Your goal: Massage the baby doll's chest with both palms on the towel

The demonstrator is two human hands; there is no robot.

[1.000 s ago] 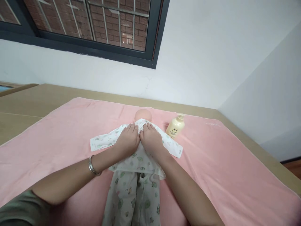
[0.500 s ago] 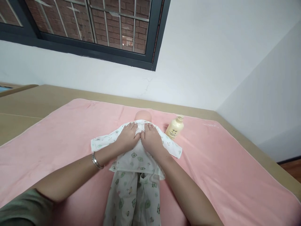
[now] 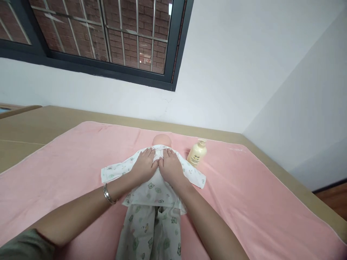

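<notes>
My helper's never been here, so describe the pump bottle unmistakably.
On the pink blanket lies a clothed doll. Just right of its head, beyond the white patterned sleeve on that side, is the pump bottle: pale yellow with dark print, the only bottle there.

In front of me I see a pink blanket (image 3: 257, 202) with a pale edging, spread over a tan tabletop (image 3: 24, 131) that shows beyond its far edge and at both sides. Toward the right on the blanket I have a pale yellow pump bottle (image 3: 197, 154) with dark lettering. Behind the table I face a white wall (image 3: 217, 72), faintly cracked below the dark window frame (image 3: 108, 72). Through the glass I make out metal bars (image 3: 137, 34) and, past them, a brick wall (image 3: 146, 23). A shaded side wall (image 3: 320, 119) meets the white one on my right, above a reddish-brown wooden surface (image 3: 332, 198).
</notes>
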